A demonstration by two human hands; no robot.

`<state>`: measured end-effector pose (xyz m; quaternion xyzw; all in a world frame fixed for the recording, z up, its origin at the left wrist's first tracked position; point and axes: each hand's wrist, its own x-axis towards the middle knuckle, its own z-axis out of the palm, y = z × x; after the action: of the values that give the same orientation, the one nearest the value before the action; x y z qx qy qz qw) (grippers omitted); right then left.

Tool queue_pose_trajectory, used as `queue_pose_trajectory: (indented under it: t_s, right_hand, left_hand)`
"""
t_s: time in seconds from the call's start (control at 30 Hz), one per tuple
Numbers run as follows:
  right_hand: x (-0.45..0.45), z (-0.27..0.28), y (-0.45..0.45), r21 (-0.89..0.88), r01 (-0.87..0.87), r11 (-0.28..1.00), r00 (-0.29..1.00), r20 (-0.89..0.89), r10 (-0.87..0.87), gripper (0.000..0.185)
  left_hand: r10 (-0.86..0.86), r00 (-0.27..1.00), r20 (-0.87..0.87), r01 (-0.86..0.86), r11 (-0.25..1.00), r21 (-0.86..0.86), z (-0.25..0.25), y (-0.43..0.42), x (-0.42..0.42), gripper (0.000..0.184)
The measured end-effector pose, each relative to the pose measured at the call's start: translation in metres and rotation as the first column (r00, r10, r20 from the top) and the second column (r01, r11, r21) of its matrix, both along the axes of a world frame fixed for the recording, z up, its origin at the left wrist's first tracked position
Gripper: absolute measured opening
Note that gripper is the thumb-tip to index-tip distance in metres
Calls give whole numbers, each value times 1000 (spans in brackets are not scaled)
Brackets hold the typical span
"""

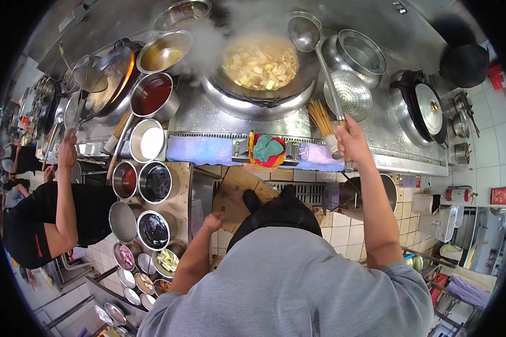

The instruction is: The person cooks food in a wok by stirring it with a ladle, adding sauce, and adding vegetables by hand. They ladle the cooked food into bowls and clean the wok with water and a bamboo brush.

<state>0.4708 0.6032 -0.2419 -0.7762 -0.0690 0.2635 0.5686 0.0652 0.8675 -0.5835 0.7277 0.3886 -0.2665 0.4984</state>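
My right hand is wrapped round the handle of a long metal ladle. The ladle's bowl is raised at the right rim of a large wok. Inside the wok, chopped vegetables sit in steaming liquid. My left hand hangs low beside my body, fingers curled in, with nothing visible in it. Near my right hand are a bamboo brush and a perforated strainer.
Left of the wok stand pots of red sauce and white powder or liquid, above several ingredient containers. A co-worker holds a utensil at another wok. A lidded pot stands right. Folded cloths line the stove edge.
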Motion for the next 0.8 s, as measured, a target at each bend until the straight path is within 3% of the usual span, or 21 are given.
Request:
queue_pose_trajectory:
  t_s: [0.07, 0.13, 0.2, 0.27, 0.33, 0.43, 0.53, 0.6, 0.7, 0.73, 0.8]
  right_hand:
    - [-3, 6, -12, 131, 25, 991, 994, -108, -11, 50]
    - [-8, 17, -21, 150, 57, 987, 987, -155, -34, 49]
    - [-14, 31, -28, 228, 23, 973, 972, -233, 32, 50]
    - [-21, 41, -29, 240, 10, 971, 967, -248, 52, 48]
    - [-33, 48, -30, 251, 31, 968, 952, -303, 48, 39]
    - [-49, 55, -30, 280, 57, 958, 922, -382, 57, 27]
    - [-53, 52, -28, 315, 13, 949, 907, -402, 122, 20]
    - [-47, 40, -21, 340, -8, 940, 898, -411, 156, 19]
    - [-38, 22, 4, 328, 5, 945, 892, -429, 144, 16]
    - [-35, 16, 14, 331, 4, 944, 891, -429, 146, 16]
    - [-30, 2, 30, 301, -42, 953, 906, -390, 164, 13]
  left_hand:
    - [-37, 999, -19, 38, 998, 41, -8, 2, -3, 31]
    - [9, 995, 99, -11, 1000, 14, -24, 5, -9, 30]
    - [20, 994, 110, -19, 1000, -10, -52, 9, -22, 31]
    - [37, 991, 129, -33, 999, -28, -46, 12, -16, 31]
    - [148, 988, 38, -141, 979, -149, -30, 10, -17, 32]
    - [81, 997, -6, -81, 997, 7, -12, 11, -13, 31]
    - [190, 981, -34, -192, 979, -68, 16, 9, -5, 31]
    - [159, 986, 45, -159, 987, -10, -15, 14, -15, 31]
    - [335, 942, -9, -332, 929, -160, 38, 6, 3, 27]
    - [336, 942, -9, -333, 930, -157, 32, 9, 3, 27]
    - [183, 983, -13, -183, 982, -41, 2, 14, -3, 25]
